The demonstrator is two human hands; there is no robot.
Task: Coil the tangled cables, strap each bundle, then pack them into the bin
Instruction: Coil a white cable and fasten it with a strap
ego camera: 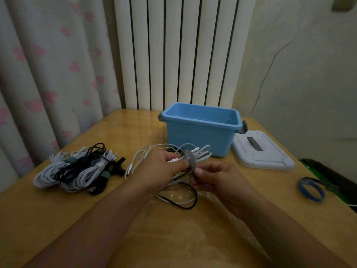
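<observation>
Here the left grip (166, 167) clutches the white coil (195, 153); the right grip (214, 180), at its 4 o'clock, pinches the grey strap (190, 158) looped round it.

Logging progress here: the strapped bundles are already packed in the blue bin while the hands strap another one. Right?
Not quite. The head view shows the blue bin holding no cables; the strapped bundles lie on the table to its left. Both hands do hold a grey strap around a white cable bundle.

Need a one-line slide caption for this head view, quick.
Both hands, left and right, wrap a grey strap around a white cable bundle before the open blue bin.
</observation>
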